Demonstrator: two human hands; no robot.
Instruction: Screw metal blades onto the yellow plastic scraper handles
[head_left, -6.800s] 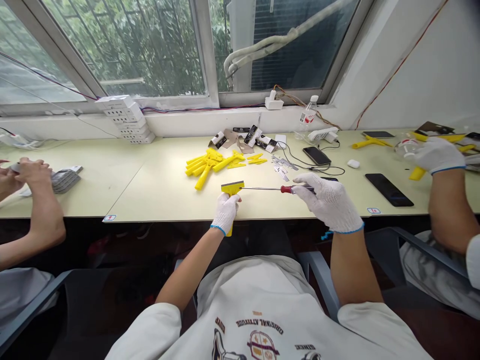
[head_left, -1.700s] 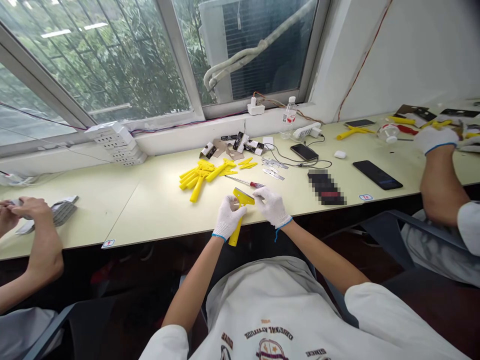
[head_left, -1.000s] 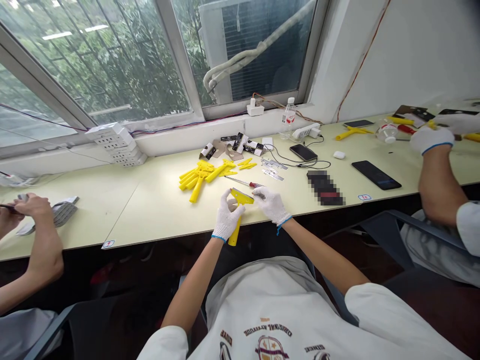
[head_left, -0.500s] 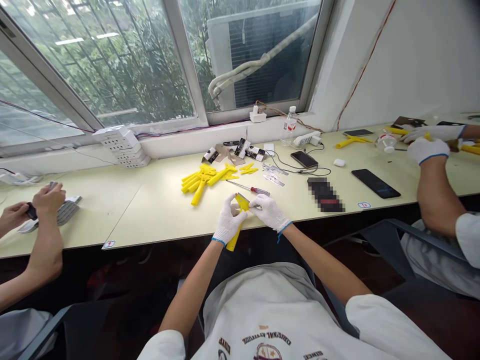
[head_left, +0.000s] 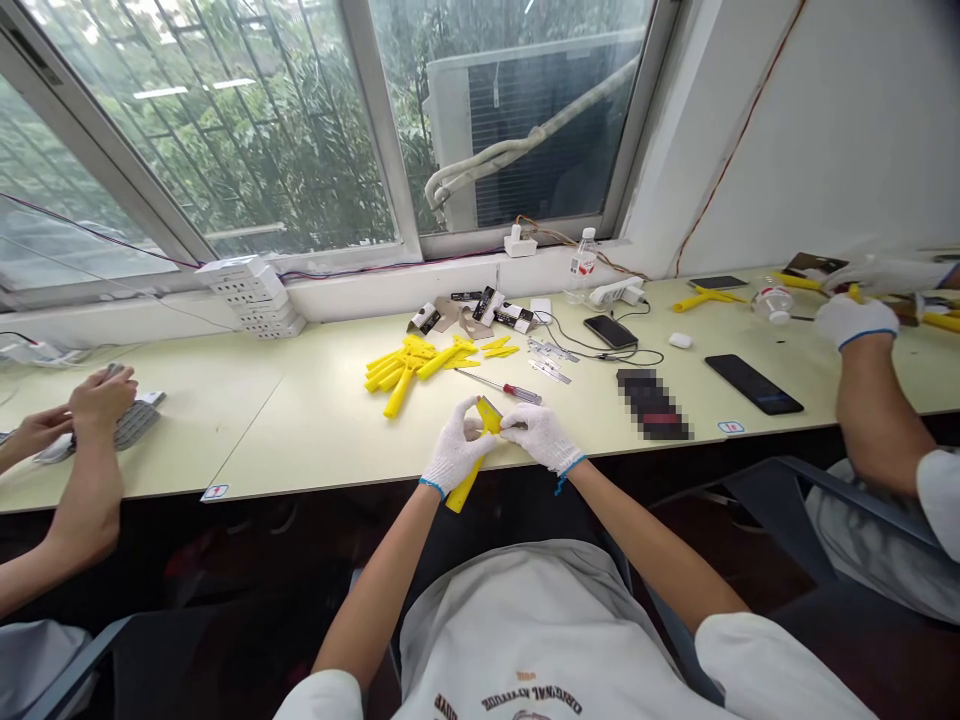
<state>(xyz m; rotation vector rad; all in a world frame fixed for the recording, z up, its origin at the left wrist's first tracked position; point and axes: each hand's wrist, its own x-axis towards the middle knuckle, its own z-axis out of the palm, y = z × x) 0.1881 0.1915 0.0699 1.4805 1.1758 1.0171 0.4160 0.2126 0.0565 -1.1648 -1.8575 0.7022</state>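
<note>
- Left hand curls closed around the yellow scraper; right hand has its fingertips drawn together at the head's right side, though I cannot tell whether they grip anything.
- Scraper sits between the hands at the near edge of the table, long axis slanting from handle, near left, to head, far right.
- Screwdriver lies just beyond, handle nearer the right hand.
</note>
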